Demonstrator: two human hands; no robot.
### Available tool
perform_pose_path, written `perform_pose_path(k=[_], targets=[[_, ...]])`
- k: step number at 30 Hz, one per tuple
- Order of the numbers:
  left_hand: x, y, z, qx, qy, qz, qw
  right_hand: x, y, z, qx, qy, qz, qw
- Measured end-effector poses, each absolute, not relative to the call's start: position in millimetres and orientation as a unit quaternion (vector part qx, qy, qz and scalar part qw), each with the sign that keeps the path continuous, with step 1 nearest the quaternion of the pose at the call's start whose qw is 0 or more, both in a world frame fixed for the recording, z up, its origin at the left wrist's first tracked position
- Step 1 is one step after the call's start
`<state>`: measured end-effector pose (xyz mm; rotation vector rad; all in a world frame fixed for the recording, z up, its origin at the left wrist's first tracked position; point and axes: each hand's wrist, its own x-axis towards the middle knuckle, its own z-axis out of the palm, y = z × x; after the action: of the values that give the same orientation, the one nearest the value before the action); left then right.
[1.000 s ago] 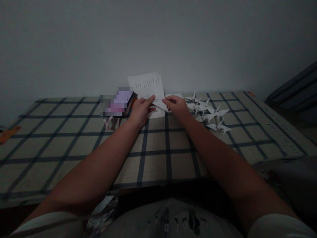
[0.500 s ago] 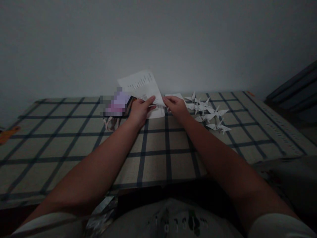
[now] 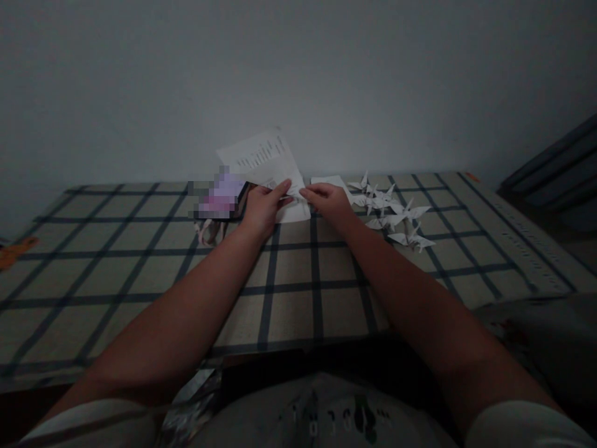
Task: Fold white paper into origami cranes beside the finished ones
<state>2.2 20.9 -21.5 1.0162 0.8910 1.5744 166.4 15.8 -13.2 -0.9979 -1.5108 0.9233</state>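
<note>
A white sheet of printed paper point(image 3: 268, 152) is raised above the table, tilted up toward the wall. My left hand point(image 3: 263, 205) is closed on its lower part, thumb on top. My right hand point(image 3: 326, 198) pinches the paper's lower right edge between thumb and fingers. Beneath the hands lies another piece of white paper point(image 3: 295, 214), partly covered; whether it joins the sheet I cannot tell. Just right of my right hand, several folded white paper cranes point(image 3: 385, 199) sit in a loose group.
A phone or tablet point(image 3: 219, 199) with a blurred purple screen rests left of my left hand, a pale strap or cord point(image 3: 209, 231) in front of it. White paper point(image 3: 331, 182) lies behind my right hand. A checked cloth point(image 3: 291, 311) covers the table, which meets the wall point(image 3: 298, 74).
My right hand has shifted slightly left along the paper's edge, closer to my left hand. The sheet's top has tipped a little left. The cranes and screen device stay put.
</note>
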Motion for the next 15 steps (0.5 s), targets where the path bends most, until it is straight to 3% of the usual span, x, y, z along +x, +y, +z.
perform_pose_path(k=[15], targets=[[6.8, 16.4, -16.4, 0.418, 0.357, 0.611, 0.570, 168.7, 22.2, -18.3, -0.413, -0.654, 0.327, 0.543]])
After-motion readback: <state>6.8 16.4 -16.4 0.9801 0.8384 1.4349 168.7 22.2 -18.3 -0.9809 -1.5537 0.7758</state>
